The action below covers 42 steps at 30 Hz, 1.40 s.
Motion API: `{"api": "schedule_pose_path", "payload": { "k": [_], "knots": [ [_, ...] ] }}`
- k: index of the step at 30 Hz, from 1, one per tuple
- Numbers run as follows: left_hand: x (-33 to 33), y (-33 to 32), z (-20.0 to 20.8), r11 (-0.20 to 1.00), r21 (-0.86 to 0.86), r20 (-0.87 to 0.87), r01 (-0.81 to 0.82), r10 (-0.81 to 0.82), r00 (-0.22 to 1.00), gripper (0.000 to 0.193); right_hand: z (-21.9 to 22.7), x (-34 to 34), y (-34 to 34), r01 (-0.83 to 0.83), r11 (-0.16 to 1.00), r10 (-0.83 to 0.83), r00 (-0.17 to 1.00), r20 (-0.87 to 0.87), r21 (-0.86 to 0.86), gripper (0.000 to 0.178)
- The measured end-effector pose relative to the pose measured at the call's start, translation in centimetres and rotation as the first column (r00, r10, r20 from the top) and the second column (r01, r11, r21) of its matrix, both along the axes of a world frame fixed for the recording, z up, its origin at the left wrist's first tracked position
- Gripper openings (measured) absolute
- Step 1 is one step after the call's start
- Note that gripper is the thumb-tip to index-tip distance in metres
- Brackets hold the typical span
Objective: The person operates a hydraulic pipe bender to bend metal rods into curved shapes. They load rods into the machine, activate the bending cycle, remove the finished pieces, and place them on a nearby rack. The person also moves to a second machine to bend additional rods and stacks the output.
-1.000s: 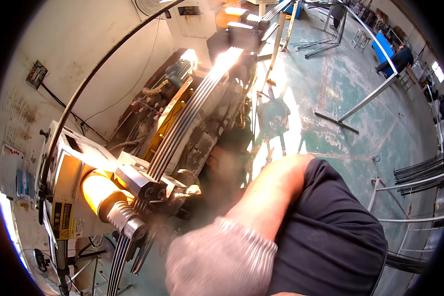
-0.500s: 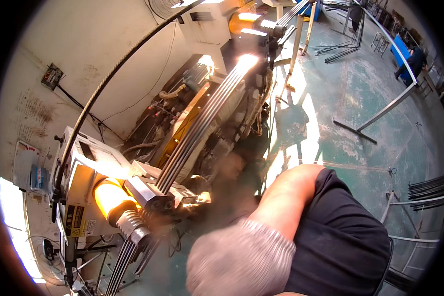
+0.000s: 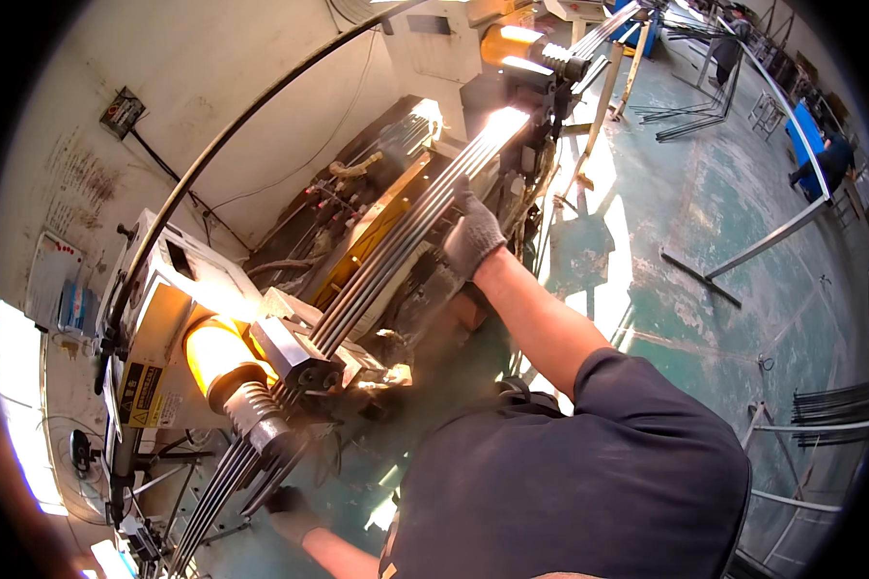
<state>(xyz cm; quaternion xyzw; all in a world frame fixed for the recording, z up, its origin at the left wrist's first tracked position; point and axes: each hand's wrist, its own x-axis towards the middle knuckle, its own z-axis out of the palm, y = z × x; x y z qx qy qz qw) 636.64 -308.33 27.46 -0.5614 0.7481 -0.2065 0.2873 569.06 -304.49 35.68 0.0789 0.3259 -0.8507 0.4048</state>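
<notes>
Several long metal rods [image 3: 396,256] run side by side, slanting between two machine heads. My right hand [image 3: 475,234], in a grey knitted glove, is at the rods' right edge about midway along, its fingers closed against them; the far side of its grip is hidden. My left hand [image 3: 292,513], also gloved, is low on the left beside the rod ends [image 3: 268,481] that stick out below the near machine head [image 3: 304,362]. Its fingers are dark and partly lost in shadow, so their hold cannot be made out.
The near head has a yellow cylinder [image 3: 224,357]; a similar yellow cylinder [image 3: 512,46] is on the far head. A black hose [image 3: 232,135] arches over the machine. On the right are a metal stand [image 3: 768,236] and stacked dark rods [image 3: 835,410]. Another person [image 3: 830,159] is by a blue board.
My right hand has swung from low in front of my body up and away to the middle of the rods. My left hand has come into view at the lower left.
</notes>
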Motion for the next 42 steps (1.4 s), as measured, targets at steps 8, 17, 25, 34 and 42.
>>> {"api": "schedule_pose_path", "payload": {
  "k": [8, 17, 25, 34, 42],
  "knots": [
    [3.2, -1.8, 13.0, 0.887, -0.133, -0.98, -0.443, -0.184, -0.074, 0.021, -1.8, -2.8, -6.0, -0.045, 0.935, 0.046, 0.999, -0.005, -0.352, 0.025],
    [2.1, -3.0, 33.0, 0.986, -0.062, -0.302, -0.155, -0.167, -0.939, 0.058, 0.8, -0.3, -5.4, -0.03, 0.966, 0.037, 0.999, 0.024, -0.257, 0.022],
    [-7.5, -7.4, 44.1, 0.909, -0.18, -0.645, -0.376, -0.398, -0.653, 0.037, 0.9, -1.2, -5.7, -0.012, 0.971, 0.016, 1.0, 0.015, -0.24, 0.025],
    [-15.4, -8.5, 45.8, 0.498, -0.805, -0.35, 0.324, -0.838, 0.418, 0.028, -0.8, -1.6, -6.6, -0.052, 0.965, 0.048, 0.999, -0.024, -0.256, 0.02],
    [-19.2, -8.7, 44.5, 0.817, -0.574, -0.801, -0.049, -0.573, -0.176, 0.024, -1.9, -3.1, -7.2, -0.01, 0.984, -0.002, 0.998, -0.068, -0.178, 0.02]
  ]
}}
